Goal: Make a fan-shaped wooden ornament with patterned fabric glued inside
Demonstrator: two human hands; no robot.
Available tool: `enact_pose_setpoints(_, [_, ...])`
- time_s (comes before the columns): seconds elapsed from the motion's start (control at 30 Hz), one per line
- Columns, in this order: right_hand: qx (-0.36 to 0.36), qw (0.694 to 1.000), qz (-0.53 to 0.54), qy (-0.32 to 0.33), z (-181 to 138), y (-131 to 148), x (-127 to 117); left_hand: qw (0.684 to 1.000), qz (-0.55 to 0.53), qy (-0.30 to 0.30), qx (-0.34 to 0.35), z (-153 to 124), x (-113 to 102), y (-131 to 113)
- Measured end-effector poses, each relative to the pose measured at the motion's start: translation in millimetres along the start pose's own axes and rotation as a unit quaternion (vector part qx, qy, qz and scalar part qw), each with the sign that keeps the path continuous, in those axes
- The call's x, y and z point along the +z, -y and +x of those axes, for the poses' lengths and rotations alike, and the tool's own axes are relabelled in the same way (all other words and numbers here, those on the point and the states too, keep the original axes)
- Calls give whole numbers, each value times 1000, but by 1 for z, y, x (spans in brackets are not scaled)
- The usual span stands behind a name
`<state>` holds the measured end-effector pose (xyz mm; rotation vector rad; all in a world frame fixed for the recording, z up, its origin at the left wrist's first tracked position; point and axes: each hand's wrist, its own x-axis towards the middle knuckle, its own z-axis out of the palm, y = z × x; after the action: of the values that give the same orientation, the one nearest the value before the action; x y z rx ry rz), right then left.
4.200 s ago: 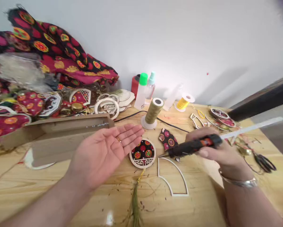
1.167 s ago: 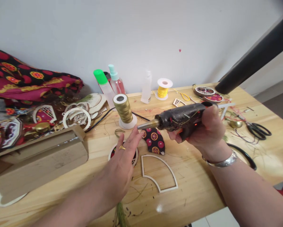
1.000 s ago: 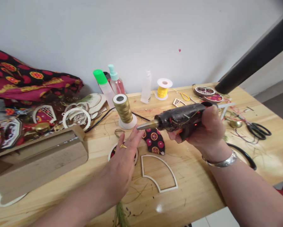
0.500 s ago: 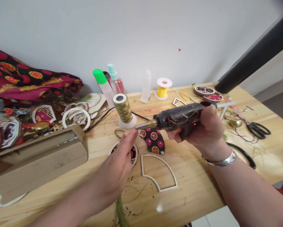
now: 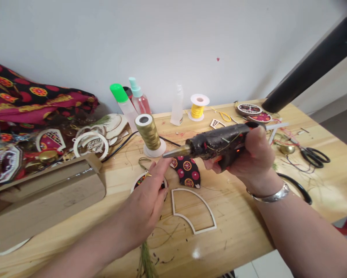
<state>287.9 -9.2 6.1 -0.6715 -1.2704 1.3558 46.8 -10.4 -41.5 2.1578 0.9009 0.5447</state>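
My right hand grips a black glue gun held level above the table, its brass nozzle pointing left. My left hand is raised with fingers stretched out and close together, the fingertips right at the nozzle tip. Under that hand lies a round wooden ornament with red-dotted black fabric and a green tassel. A fan-shaped fabric piece lies below the gun, and an empty fan-shaped wooden frame sits just in front of it.
A gold thread spool, squeeze bottles, a yellow wire reel stand by the wall. Patterned cloth and wooden ornaments fill the left, behind a cardboard box. Scissors lie far right. The gun's black cable curls near my right wrist.
The glue gun has been lifted from the table and turned level. My left hand turned over from palm up and its fingertips came to the nozzle; over the last second little has moved.
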Motion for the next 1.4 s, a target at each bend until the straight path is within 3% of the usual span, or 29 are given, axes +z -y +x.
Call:
enact_pose_setpoints(0.3, [26,998,-44,-40,-3,0,-2,988,-142,-1,-68,3,-4,-4])
enact_pose_setpoints(0.53, [30,998,-37,-42,-3,1,-1,930,-336,-61,-137,1,-10,-15])
enact_pose_setpoints(0.67, [17,999,-7,-34,-2,2,1,870,-463,-93,-142,1,-13,-19])
enact_pose_setpoints(0.8, [2,998,-16,-64,-1,1,1,780,-582,-118,-197,5,-20,-28])
enact_pose_setpoints(0.93, [-10,998,-35,-52,1,0,2,692,-663,-91,-270,6,-27,-34])
enact_pose_setpoints(1.1, [-21,998,-29,-61,4,0,4,635,-723,-61,-264,2,-30,-31])
enact_pose_setpoints(1.2, [-32,997,-23,-67,5,-1,4,632,-726,-55,-267,-1,-30,-30])
enact_pose_setpoints(1.4, [-37,997,-31,-61,6,-2,5,708,-622,-123,-311,-8,-32,-26])
